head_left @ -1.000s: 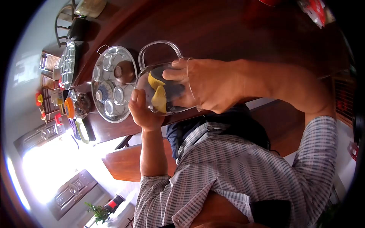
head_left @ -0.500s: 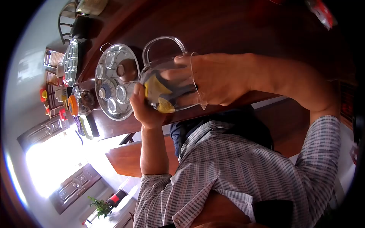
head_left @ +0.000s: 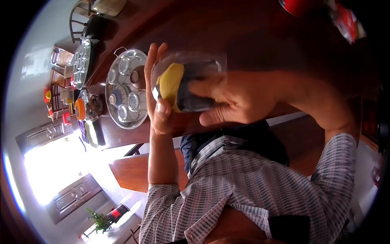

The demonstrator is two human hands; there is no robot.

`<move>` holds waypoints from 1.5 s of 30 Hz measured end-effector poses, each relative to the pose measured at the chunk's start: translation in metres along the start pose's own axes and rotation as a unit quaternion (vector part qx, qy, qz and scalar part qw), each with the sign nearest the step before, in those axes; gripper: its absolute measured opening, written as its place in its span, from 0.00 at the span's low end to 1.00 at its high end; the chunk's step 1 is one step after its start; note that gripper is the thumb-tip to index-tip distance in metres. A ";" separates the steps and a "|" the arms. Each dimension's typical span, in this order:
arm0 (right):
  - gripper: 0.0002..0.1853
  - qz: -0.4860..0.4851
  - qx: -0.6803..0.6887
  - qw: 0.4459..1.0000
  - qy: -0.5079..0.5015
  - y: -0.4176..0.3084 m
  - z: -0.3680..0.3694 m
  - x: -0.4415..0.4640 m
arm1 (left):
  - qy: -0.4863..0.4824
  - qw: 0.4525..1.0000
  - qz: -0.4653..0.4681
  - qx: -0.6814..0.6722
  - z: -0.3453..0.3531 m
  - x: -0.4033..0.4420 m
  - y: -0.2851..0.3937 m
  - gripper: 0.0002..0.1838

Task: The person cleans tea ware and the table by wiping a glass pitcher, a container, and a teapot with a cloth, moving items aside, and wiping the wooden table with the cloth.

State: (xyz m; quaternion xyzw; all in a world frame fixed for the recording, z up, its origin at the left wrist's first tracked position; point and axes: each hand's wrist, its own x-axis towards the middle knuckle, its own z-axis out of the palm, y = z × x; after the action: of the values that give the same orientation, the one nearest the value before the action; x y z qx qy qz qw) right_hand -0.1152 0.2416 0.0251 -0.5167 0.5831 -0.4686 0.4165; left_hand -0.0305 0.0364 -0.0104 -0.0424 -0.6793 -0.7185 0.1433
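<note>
My left hand [head_left: 156,105] holds a clear glass pitcher [head_left: 213,66] tipped on its side at its base end, thumb in front and fingers behind. Inside the pitcher is a yellow and dark grey cloth [head_left: 171,83], bunched mostly toward the base. Through the mouth reaches my right hand [head_left: 239,95], its blurred fingers on the dark part of the cloth. The right thumb stays outside, below the rim. In this view the pitcher's handle does not show.
A round metal tray [head_left: 122,127] with several glasses and cups lies left on the dark wooden table [head_left: 252,36]. Beyond it are an orange-lidded jar [head_left: 80,109] and another tray of glasses [head_left: 83,61]. A red packet [head_left: 345,24] lies at upper right.
The pitcher has turned, and its handle has gone from view. My right hand has drawn partly back out of the mouth. My left fingers now extend up behind the base.
</note>
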 end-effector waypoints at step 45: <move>0.35 -0.119 -0.316 0.905 0.258 0.018 0.031 0.015 | -0.094 0.980 -0.094 -0.147 -0.009 0.039 0.009 0.60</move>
State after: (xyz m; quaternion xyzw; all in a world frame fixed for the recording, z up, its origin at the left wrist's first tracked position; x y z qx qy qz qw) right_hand -0.0906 0.2236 0.0003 -0.5475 0.7220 -0.4230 0.0078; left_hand -0.0638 0.0219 0.0077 -0.0664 -0.5779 -0.8134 0.0032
